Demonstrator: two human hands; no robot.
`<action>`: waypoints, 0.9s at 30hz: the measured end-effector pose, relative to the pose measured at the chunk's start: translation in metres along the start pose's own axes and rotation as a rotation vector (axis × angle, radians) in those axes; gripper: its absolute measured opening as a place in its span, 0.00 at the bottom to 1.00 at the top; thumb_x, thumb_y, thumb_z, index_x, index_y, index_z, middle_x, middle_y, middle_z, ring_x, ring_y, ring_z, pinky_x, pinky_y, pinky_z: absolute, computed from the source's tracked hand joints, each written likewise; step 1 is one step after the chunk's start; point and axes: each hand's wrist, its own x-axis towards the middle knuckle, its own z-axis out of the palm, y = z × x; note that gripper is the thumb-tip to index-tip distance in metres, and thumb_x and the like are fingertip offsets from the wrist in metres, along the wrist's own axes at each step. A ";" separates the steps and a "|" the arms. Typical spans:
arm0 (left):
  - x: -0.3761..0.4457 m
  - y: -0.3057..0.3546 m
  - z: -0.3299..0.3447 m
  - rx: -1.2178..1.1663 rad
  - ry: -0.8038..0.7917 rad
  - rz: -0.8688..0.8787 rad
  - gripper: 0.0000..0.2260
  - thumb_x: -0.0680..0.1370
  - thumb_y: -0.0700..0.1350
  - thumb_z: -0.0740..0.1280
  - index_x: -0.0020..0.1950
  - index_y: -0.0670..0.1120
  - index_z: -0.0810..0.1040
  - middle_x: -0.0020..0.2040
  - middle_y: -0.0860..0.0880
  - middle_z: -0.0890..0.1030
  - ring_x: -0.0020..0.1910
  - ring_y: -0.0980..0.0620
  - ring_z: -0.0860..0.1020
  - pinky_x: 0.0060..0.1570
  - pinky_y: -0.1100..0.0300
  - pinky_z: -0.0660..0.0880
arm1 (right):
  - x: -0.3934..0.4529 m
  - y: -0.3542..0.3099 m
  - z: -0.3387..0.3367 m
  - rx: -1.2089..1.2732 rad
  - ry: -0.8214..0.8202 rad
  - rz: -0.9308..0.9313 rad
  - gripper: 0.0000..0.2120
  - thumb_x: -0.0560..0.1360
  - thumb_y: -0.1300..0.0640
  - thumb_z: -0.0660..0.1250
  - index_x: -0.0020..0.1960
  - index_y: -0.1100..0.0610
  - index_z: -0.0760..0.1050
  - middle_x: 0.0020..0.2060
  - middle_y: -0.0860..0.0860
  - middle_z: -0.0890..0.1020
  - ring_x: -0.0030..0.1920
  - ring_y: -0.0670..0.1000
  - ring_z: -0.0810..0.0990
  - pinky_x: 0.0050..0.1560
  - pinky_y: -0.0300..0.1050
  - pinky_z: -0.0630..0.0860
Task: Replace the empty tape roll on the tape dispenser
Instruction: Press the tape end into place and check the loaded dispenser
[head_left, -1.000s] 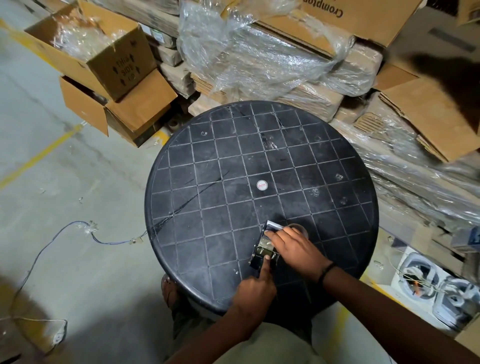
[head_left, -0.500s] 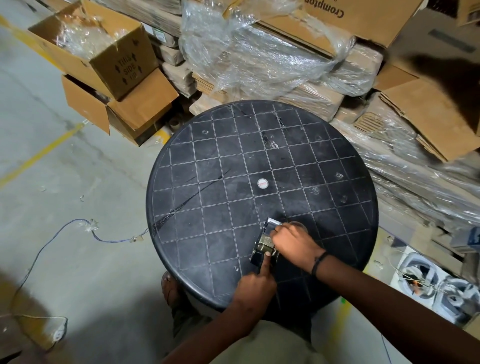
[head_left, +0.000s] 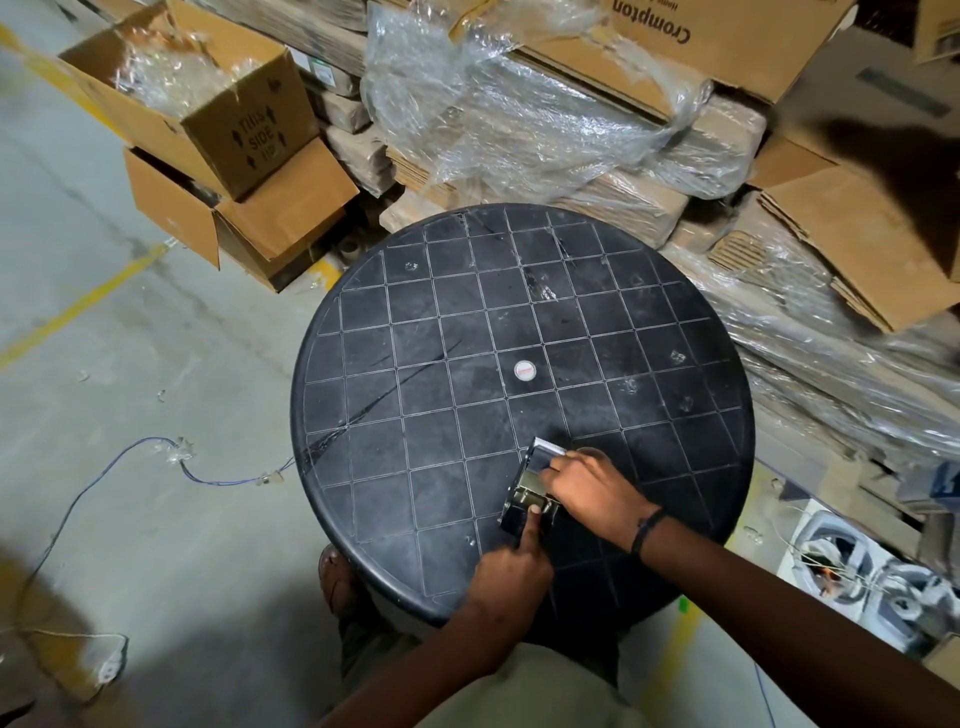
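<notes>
Compared with a second ago, we see little movement: our right hand (head_left: 587, 491) has slid slightly toward the toothed end of the tape dispenser (head_left: 530, 486), its fingers now curled over the top edge near the blade, while our left hand (head_left: 511, 569) keeps its index finger pressed on the near end of the dispenser and its other fingers folded, gripping nothing else. The dispenser lies in the lower right of the round black surface (head_left: 415, 415), flat on it, and a clear ring that may be the tape roll (head_left: 592, 453) peeks out just beyond the right knuckles; we cannot tell whether it is the empty or the fresh one, or whether it sits in the dispenser. We judge that the work remains at the stage of steadying and fiddling with the holder, not yet a finished swap. The near rim of the surface is close below the left wrist, so anything loosened could roll off toward our lap. The upper and left parts of the surface lie open for moving, while boxes (head_left: 218, 130) and plastic wrap (head_left: 509, 114) crowd its far edge.
</notes>
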 end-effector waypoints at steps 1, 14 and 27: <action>0.000 0.000 -0.001 0.000 0.001 0.003 0.12 0.53 0.42 0.82 0.33 0.46 0.84 0.64 0.43 0.81 0.14 0.53 0.70 0.15 0.64 0.63 | -0.001 0.000 0.000 -0.015 -0.014 0.004 0.10 0.73 0.64 0.65 0.52 0.56 0.79 0.47 0.54 0.83 0.52 0.57 0.83 0.50 0.52 0.82; 0.000 -0.001 -0.008 -0.010 0.016 0.009 0.14 0.51 0.42 0.82 0.32 0.44 0.82 0.63 0.40 0.81 0.14 0.51 0.70 0.14 0.63 0.65 | 0.000 0.005 -0.009 -0.158 -0.123 -0.043 0.11 0.73 0.69 0.63 0.55 0.63 0.72 0.46 0.58 0.82 0.42 0.60 0.84 0.39 0.56 0.83; 0.007 0.001 -0.012 -0.012 0.026 0.014 0.14 0.51 0.42 0.82 0.33 0.44 0.83 0.62 0.41 0.82 0.14 0.52 0.70 0.15 0.63 0.64 | 0.002 0.005 -0.017 0.003 0.023 0.081 0.11 0.81 0.57 0.55 0.56 0.58 0.73 0.46 0.56 0.85 0.43 0.60 0.85 0.40 0.51 0.79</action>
